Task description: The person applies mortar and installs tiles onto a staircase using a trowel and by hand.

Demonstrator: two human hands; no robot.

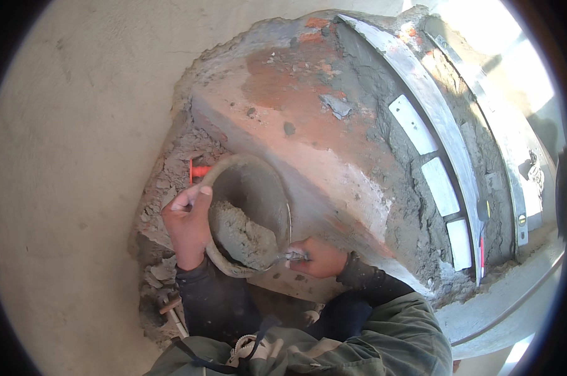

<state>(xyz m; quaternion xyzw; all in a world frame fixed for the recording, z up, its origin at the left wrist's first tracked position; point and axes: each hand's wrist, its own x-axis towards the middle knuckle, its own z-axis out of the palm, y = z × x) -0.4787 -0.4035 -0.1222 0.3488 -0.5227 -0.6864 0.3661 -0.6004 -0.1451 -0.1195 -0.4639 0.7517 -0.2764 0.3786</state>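
Holds a round grey bucket between both hands, just in front of the lap, with its mouth toward the head and a lump of grey mortar lying inside. Clamps the left hand on the bucket's left rim, with the thumb over the edge and the other fingers along the outside. Closes the right hand at the bucket's lower right, with fingers curled together around a small metallic piece beside the rim; cannot tell its kind under the grip. Has a red object just beyond the bucket's upper left rim, and loose rubble to the bucket's left. Has, well to the bucket's right, three white rectangular pieces in a row, then a long metal straightedge, then a second bar farther out.
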